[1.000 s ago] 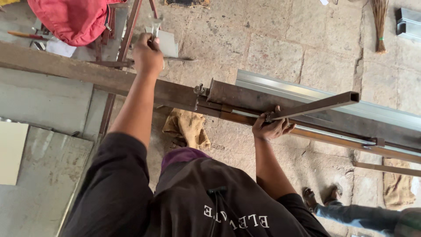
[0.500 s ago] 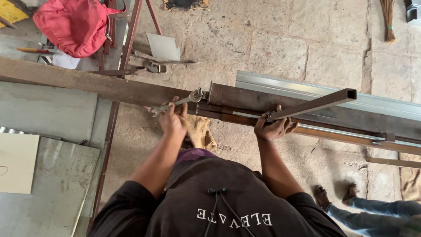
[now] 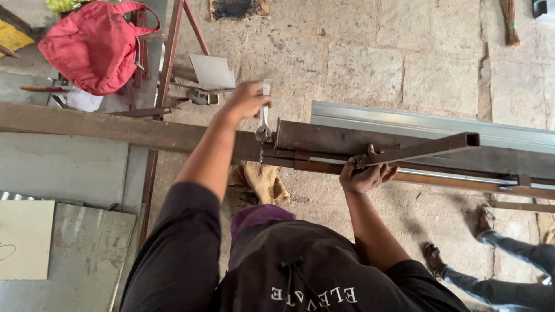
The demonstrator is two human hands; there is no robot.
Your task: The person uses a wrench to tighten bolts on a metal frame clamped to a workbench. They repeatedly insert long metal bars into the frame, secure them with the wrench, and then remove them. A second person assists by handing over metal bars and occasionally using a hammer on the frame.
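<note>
Left hand (image 3: pixel 245 101) fingers wrapped round wrench (image 3: pixel 264 112), its ring end down at the bolt on the rusty steel beam (image 3: pixel 133 132). Right hand (image 3: pixel 364 176) fingers curled on square tube (image 3: pixel 422 148). Seat ring squarely; brace tube while turning.

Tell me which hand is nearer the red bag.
Left. The left hand grips a wrench above the rusty beam, to the right of the red bag. The right hand holds the square tube, further right.
</note>
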